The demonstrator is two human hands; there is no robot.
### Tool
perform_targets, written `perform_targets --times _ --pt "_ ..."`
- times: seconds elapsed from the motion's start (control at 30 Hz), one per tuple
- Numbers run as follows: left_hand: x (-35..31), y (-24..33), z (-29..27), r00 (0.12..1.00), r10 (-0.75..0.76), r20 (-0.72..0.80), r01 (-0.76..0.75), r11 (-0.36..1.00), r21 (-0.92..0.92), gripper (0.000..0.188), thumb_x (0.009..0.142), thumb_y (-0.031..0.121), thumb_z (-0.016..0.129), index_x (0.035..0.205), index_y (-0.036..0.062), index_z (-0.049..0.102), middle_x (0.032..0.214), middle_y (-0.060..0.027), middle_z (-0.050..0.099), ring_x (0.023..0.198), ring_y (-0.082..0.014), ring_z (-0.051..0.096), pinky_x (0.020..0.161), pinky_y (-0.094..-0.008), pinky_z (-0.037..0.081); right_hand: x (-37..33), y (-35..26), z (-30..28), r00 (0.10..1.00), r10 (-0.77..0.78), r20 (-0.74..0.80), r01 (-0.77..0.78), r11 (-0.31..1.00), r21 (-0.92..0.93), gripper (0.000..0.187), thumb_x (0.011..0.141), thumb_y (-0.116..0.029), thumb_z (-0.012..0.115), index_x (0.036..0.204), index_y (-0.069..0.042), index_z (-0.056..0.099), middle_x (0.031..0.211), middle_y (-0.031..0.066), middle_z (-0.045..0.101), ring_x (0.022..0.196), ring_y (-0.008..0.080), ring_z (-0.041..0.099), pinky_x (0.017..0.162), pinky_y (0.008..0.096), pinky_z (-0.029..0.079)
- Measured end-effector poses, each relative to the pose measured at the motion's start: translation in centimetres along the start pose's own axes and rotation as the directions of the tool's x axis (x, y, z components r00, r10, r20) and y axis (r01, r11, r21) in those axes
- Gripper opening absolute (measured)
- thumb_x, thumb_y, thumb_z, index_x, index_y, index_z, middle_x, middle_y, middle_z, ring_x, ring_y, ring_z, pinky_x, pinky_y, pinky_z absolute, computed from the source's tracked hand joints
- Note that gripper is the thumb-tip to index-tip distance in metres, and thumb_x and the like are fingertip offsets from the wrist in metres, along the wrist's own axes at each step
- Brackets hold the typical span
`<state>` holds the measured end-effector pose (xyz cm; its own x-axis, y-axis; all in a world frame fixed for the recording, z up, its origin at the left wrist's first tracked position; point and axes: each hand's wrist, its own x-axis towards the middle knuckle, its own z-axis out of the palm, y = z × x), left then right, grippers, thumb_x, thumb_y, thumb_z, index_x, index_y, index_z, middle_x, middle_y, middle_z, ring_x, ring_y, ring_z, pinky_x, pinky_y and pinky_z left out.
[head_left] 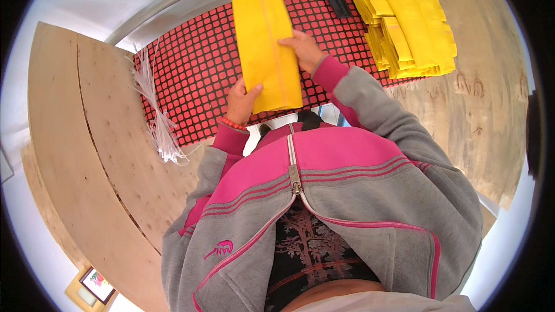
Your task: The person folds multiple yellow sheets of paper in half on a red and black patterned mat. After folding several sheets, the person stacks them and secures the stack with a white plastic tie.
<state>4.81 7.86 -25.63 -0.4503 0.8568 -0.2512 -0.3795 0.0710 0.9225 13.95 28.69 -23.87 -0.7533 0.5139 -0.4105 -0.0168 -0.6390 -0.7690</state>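
Note:
Between my two hands is a long, flat yellow folded piece (265, 40) with a thin pinkish line running down its length; whether it is cloth or a bag I cannot tell. My left hand (243, 99), with a red bead bracelet at the wrist, grips its near left edge, thumb on top. On the right edge, higher up, my right hand (303, 49) pinches it with the thumb on top. The fingers beneath are partly hidden. Under it lies a red-and-black checked cloth (191, 63).
A tall stack of yellow folded pieces (413, 23) stands at the back right. Beside it lies a small black object (337, 3). A bundle of thin white strips (159, 121) rests at the cloth's left edge. Wooden boards (110, 115) flank both sides; a pipe (173, 1) runs behind.

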Motion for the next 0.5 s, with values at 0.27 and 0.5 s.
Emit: perform_targets --times 0.27,0.5 --pt "-1.4 -6.0 -6.7 0.957 -0.257 -0.135 0.228 0.953 -0.201 0.030 0.090 0.005 0.057 0.118 -0.0033 0.056 0.108 -0.0092 0.065 0.092 -0.0181 0.064 0.084 -0.0292 0.050 3.4 7.8 0.4 0.942 0.162 -0.295 -0.223 0.957 -0.186 0.026 0.090 -0.008 0.052 0.113 0.003 0.058 0.095 0.0109 0.065 0.081 0.0214 0.064 0.068 0.0327 0.051" --pt "-1.0 -5.2 -7.5 0.946 -0.245 -0.211 0.219 0.966 -0.136 0.026 0.091 0.010 0.059 0.114 -0.0019 0.060 0.104 -0.0077 0.066 0.089 -0.0170 0.064 0.078 -0.0298 0.052 5.5 10.7 1.1 0.947 -0.126 -0.296 -0.060 0.835 -0.547 0.022 0.087 -0.014 0.055 0.101 0.000 0.067 0.091 0.0105 0.068 0.079 0.0200 0.065 0.068 0.0319 0.051"
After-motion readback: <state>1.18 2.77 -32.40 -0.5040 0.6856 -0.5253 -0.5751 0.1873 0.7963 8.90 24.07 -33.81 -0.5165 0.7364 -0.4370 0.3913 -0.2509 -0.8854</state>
